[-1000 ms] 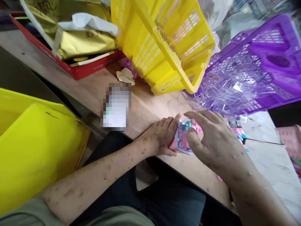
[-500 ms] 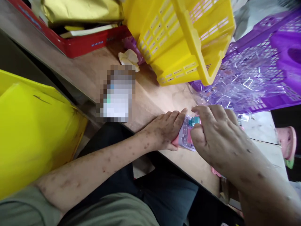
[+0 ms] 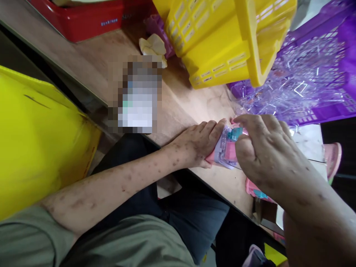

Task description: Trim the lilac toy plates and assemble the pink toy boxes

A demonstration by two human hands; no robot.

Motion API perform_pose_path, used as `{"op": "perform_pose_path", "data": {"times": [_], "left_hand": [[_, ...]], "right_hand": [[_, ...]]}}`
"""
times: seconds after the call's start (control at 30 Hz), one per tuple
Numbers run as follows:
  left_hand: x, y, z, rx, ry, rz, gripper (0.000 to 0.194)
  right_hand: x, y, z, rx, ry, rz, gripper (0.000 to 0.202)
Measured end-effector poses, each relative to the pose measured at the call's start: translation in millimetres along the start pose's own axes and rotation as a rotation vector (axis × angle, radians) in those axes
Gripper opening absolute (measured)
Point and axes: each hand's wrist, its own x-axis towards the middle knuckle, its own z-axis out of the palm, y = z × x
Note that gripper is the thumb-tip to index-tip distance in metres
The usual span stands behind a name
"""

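Left fingers (image 3: 216, 132) snug around pink plastic piece (image 3: 230, 151), right fingers (image 3: 252, 124) bent beside it, hold unclear

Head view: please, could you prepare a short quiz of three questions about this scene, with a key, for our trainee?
1. True or false: the left hand touches the pink-lilac item.
2. What colour is the basket with the clear pieces? A) yellow, B) purple, C) green.
3. Which hand is nearer to this basket?

Key: 1. True. 2. B. 3. The right hand.
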Motion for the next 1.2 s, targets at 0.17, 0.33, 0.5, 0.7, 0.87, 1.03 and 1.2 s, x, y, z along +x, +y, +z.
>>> {"op": "perform_pose_path", "data": {"times": [0.17, 0.33, 0.5, 0.7, 0.87, 1.03, 1.2], "left_hand": [[1, 1, -0.8, -0.002, -0.006, -0.026, 0.132], [1, 1, -4.0, -0.028, -0.018, -0.014, 0.131], [1, 1, -5.8, -0.031, -0.03, -0.019, 0.133], [1, -4, -10.2, -0.1, -0.04, 0.014, 0.14], [0, -8, -11.0, -0.177, -0.037, 0.042, 0.121], [1, -8, -7.9, -0.198, -0.023, 0.042, 0.118], [2, -10, -6.5, -0.252, 0.047, 0.074, 0.118]], "right_hand": [[-1, -13, 1, -0.061, -0.02, 0.148, 0.046], [0, -13, 3, -0.036, -0.034, 0.166, 0.048], [-4, 0, 4, 0.046, 0.008, 0.039, 0.044], [-7, 8, 5, 0.064, 0.002, -0.061, 0.037], [-5, 12, 6, 0.077, 0.004, -0.084, 0.036], [-2, 11, 8, 0.077, 0.003, -0.067, 0.04], [-14, 9, 25, 0.27, 0.106, 0.123, 0.047]]}}
